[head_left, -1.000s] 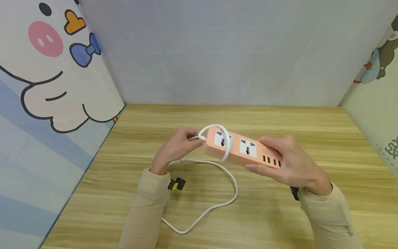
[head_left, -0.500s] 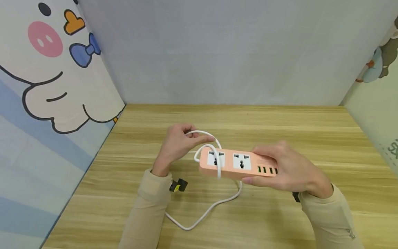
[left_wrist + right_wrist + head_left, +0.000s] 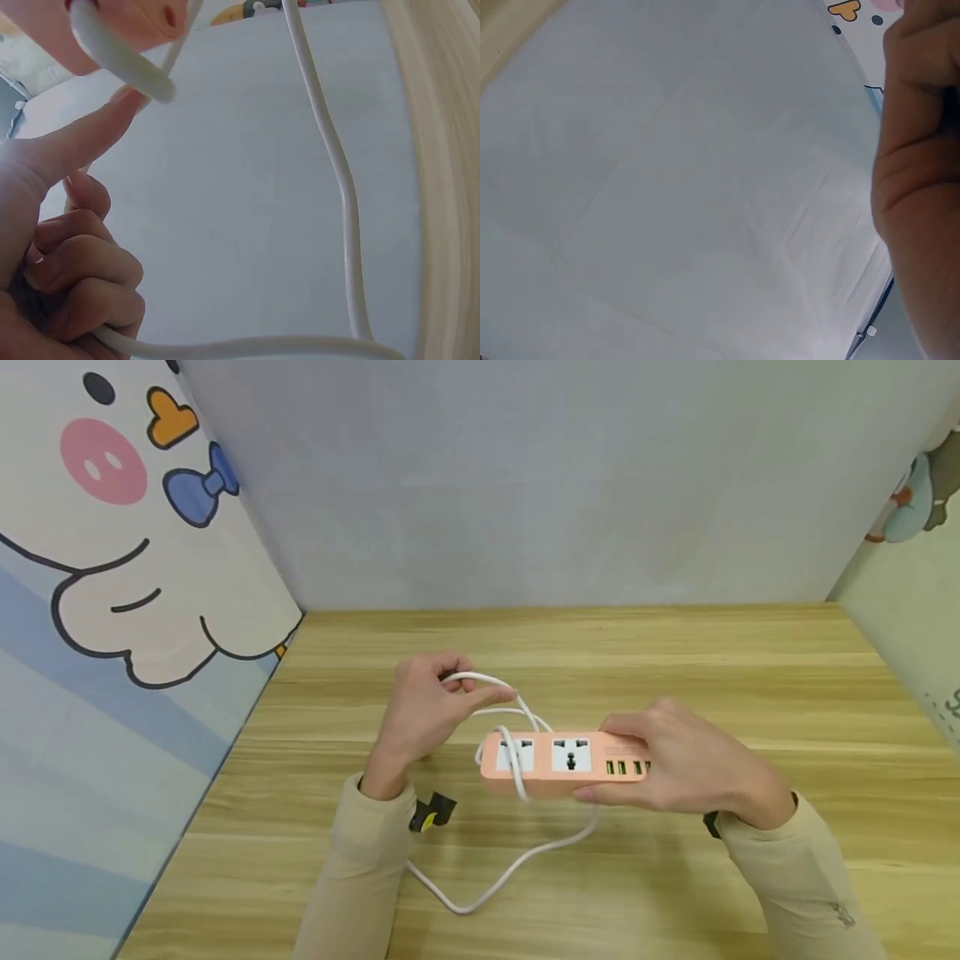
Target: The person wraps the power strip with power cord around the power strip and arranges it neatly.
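A peach power strip (image 3: 543,783) with white sockets and several USB ports is held level above the table. My right hand (image 3: 686,764) grips its right end, thumb on the near side. The white cord (image 3: 525,862) loops once over the strip's left end. Just left of the strip, my left hand (image 3: 427,714) holds a stretch of the cord, with its fingers curled round it in the left wrist view. From there the cord arcs behind the strip, and a long loop hangs in front. The cord's plug is not visible. In the right wrist view only part of the right hand (image 3: 922,150) shows.
Beneath both hands lies a wood-grain table (image 3: 750,652). A grey backdrop (image 3: 570,485) rises at its far edge, and a cartoon-printed panel (image 3: 150,635) stands along the left. Another printed panel (image 3: 900,635) borders the right side.
The strip has come down, shifted slightly left and turned level in my right hand. My left hand has drawn the cord into an arc behind the strip's left end.
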Tool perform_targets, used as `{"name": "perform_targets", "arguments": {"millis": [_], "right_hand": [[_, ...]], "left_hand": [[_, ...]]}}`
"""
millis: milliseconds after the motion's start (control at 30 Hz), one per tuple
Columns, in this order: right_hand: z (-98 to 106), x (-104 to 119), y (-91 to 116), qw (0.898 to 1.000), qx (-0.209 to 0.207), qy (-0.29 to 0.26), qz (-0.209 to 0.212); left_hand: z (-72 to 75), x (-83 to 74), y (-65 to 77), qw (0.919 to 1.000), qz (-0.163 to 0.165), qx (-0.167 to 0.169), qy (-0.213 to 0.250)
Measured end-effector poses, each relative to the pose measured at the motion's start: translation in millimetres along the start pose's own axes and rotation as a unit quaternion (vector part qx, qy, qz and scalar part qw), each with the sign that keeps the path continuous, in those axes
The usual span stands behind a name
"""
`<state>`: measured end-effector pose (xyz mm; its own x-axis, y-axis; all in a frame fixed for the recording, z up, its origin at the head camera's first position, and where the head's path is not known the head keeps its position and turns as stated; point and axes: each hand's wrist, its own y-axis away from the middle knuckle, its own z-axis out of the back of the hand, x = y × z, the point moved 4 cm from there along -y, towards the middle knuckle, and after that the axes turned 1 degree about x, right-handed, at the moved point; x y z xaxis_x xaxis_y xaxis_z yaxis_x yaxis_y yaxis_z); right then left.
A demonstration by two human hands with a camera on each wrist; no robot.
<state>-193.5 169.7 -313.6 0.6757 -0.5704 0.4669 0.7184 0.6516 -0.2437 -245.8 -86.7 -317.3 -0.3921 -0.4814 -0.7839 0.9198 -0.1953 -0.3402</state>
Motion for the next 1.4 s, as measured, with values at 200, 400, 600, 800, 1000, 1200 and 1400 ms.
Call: {"name": "perform_targets", "arguments": {"millis": [200,400,600,800,1000,1200,1400], "right_hand": [[-2.6,-15.2,-3.8,0.999,0.007,-0.001,-0.037],[-2.4,-26.4,-5.4,0.998,0.003,0.005,-0.062],[4.6,-26.9,-4.2,0.997,-0.018,0.018,-0.073],[8.1,-26.6,-2.3,0.995,-0.031,0.026,-0.096],[9.8,-25.0,-3.0,0.993,-0.058,0.028,-0.094],[11.9,-25.3,-4.2,0.990,-0.083,0.046,-0.102],[12.2,-24.8,-4.6,0.987,-0.114,0.052,-0.104]], "left_hand": [[-1.8,-12.0,1.3,0.9997,-0.019,-0.003,-0.017],[-8.8,-26.2,3.3,0.9971,-0.063,0.000,-0.043],[-14.5,-42.4,9.3,0.9946,-0.082,0.037,-0.053],[-19.0,-51.5,15.3,0.9922,-0.087,0.067,-0.060],[-21.4,-56.2,19.5,0.9909,-0.091,0.081,-0.056],[-26.3,-58.3,21.1,0.9884,-0.103,0.104,-0.038],[-28.2,-63.2,24.2,0.9847,-0.124,0.117,-0.037]]}}
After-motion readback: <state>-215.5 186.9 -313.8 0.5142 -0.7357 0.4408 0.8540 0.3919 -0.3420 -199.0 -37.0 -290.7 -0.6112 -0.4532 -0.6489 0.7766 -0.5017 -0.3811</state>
